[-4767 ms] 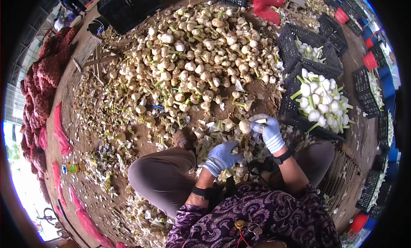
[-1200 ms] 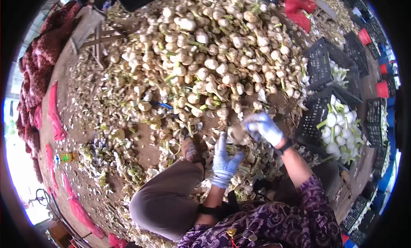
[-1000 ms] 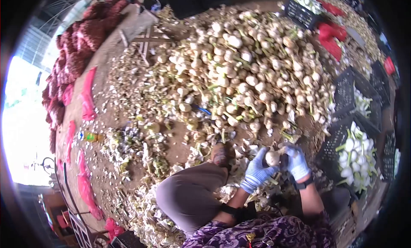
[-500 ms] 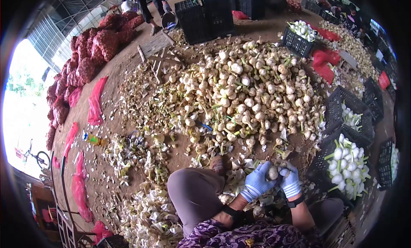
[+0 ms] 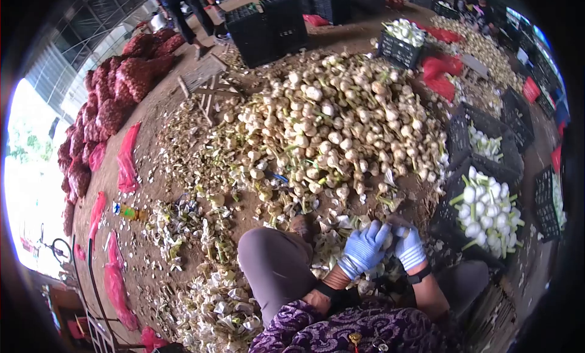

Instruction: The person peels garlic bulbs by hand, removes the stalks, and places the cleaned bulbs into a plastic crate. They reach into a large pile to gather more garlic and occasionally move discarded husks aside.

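My left hand [image 5: 363,249], in a blue-and-white striped glove, has its fingers curled round a garlic bulb [image 5: 388,240]. Facing it, my right hand [image 5: 408,246] wears a matching glove with dirt-darkened fingertips and is closed against the same bulb. The fingers cover most of the bulb, so its stem and skin are hard to make out. Beyond my hands lies a big heap of unpeeled garlic [image 5: 332,130]. To the right, cleaned white garlic bulbs [image 5: 486,210] with green stems fill a black crate [image 5: 446,224].
Peeled skins [image 5: 213,304] litter the ground left of my knee. A second crate [image 5: 461,134], a low wooden stool [image 5: 204,76], stacked black crates [image 5: 268,30] and red mesh sacks [image 5: 116,97] surround the heap. Another person [image 5: 183,12] stands at the back left.
My left hand has turned over the bulb, covering more of it. The view has shifted slightly, and the person at the back shows more fully.
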Demonstrator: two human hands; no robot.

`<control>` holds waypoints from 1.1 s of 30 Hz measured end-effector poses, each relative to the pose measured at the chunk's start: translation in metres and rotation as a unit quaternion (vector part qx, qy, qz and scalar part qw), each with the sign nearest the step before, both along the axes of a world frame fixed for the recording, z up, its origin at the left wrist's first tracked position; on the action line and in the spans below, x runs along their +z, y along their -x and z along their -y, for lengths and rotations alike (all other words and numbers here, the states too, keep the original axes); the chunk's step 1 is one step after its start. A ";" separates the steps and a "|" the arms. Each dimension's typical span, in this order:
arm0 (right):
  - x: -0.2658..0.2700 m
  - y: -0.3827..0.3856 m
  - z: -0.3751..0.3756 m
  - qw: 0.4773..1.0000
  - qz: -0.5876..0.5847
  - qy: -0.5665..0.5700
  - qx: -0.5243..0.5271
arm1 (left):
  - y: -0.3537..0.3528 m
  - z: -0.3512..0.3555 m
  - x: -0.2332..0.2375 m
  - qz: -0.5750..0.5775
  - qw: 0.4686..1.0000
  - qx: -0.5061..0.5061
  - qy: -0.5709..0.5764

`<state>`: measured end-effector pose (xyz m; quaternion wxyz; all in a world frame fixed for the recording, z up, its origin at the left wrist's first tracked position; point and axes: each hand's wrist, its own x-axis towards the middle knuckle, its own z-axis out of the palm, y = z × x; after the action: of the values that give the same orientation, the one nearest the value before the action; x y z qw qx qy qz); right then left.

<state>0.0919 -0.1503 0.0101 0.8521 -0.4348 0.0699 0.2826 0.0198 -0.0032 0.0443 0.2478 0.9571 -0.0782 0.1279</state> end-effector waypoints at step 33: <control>0.033 0.011 0.003 0.982 0.152 0.093 0.055 | 0.000 -0.013 0.004 -0.169 0.743 0.018 0.647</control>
<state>0.0809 -0.1529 0.0427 0.7918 -0.5532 -0.0584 0.2524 0.0195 0.0094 0.0485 0.8141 0.5744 0.0841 -0.0115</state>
